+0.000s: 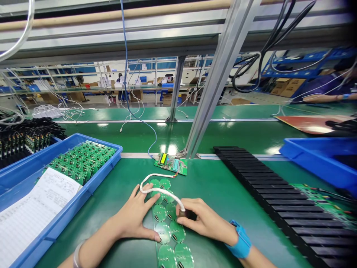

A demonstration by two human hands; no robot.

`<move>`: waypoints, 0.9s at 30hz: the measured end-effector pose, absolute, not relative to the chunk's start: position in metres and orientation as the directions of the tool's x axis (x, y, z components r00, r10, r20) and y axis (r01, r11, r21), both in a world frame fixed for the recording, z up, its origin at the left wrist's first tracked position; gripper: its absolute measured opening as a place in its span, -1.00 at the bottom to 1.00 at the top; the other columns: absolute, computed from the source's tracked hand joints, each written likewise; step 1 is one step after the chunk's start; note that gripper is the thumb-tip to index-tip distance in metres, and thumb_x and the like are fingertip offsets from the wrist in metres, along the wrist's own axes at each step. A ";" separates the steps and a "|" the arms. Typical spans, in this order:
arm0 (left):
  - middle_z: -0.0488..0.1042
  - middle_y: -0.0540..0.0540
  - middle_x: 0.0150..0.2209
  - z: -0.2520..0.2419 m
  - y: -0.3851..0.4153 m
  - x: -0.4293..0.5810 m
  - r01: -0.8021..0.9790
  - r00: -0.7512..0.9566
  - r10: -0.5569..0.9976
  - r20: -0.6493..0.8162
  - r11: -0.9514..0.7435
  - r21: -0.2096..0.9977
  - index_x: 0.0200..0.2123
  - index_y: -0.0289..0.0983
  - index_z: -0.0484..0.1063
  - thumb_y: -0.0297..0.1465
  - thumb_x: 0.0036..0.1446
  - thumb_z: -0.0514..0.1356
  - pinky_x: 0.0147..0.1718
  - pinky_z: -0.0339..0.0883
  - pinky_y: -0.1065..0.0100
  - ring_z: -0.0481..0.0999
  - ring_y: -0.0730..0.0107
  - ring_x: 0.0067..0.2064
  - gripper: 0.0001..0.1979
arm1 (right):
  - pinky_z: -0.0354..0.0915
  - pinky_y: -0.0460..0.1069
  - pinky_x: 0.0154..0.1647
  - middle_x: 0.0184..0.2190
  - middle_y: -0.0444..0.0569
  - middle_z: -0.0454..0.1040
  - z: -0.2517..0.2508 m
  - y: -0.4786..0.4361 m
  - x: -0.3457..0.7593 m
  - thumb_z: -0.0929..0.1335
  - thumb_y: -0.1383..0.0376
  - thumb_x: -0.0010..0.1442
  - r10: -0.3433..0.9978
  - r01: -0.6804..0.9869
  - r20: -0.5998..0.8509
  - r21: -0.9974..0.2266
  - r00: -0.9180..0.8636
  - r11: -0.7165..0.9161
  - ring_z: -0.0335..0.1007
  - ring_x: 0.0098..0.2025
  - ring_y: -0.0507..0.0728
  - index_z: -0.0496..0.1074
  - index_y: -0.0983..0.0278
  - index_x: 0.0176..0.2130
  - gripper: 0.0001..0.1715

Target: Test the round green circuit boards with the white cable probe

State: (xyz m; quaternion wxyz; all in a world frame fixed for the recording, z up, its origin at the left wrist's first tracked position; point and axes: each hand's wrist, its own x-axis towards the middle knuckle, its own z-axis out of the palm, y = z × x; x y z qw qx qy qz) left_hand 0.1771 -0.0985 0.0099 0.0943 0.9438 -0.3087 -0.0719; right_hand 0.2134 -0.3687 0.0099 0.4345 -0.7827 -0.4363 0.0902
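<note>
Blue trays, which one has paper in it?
The tray nearest the left hand, with green circuit boards behind the paper; none shows in the far-left tray or right-side tray.

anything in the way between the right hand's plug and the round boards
Nothing visible stands between the plug in the right hand and the boards; whether they touch is hidden. The white cable loops over the far boards and the left hand lies along their left side; neither comes between.
</note>
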 end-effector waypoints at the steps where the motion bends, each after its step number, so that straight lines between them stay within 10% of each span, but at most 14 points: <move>1: -0.13 -0.41 0.38 0.010 -0.099 0.177 -0.569 0.799 -0.597 -0.077 -0.791 0.224 0.38 -0.16 -0.16 0.32 -0.10 0.06 0.28 -0.32 -0.32 -0.28 -0.15 0.41 0.12 | 0.15 -0.16 -0.38 -0.45 -0.15 0.36 0.010 -0.369 0.213 0.34 0.23 0.24 0.761 0.601 0.236 -0.761 0.605 -0.242 0.23 -0.44 -0.05 0.37 0.29 -0.34 -0.82; 27: -0.12 -0.41 0.38 0.010 -0.097 0.178 -0.567 0.801 -0.592 -0.085 -0.797 0.208 0.38 -0.16 -0.17 0.34 -0.11 0.02 0.28 -0.31 -0.32 -0.29 -0.11 0.42 0.12 | 0.15 -0.17 -0.39 -0.46 -0.16 0.35 0.009 -0.367 0.214 0.34 0.22 0.23 0.757 0.590 0.236 -0.773 0.609 -0.233 0.21 -0.45 -0.06 0.37 0.30 -0.34 -0.82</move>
